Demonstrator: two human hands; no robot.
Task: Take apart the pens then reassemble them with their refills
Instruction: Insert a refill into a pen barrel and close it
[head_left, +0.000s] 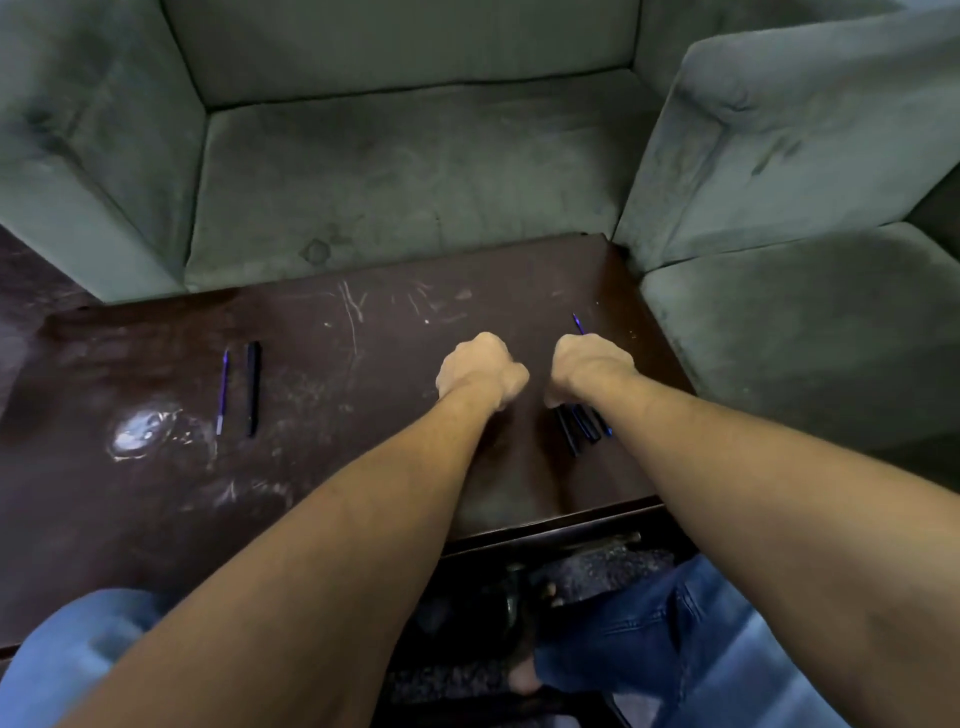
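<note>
Curling under, fingers of the left hand (480, 371) hid any contents; the right hand (589, 369) gripped a blue refill (578, 323), its wrist half covering bundled pens (581, 430) on the counter (363, 358). A loose refill (222, 392) and black barrel (253, 387) lay well left.

A scratched dark brown wooden surface (337, 374), glare-spotted at left, meets a grey-green velvety armchair (405, 176); a matching armchair (789, 156) stands right. Dark speckled carpet (597, 569) lies below.

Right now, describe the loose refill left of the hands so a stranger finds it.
Take the dark table before the green sofa, left half. Two sticks lie side by side there. The refill is the thin purple one, left of the thicker black barrel.
</note>
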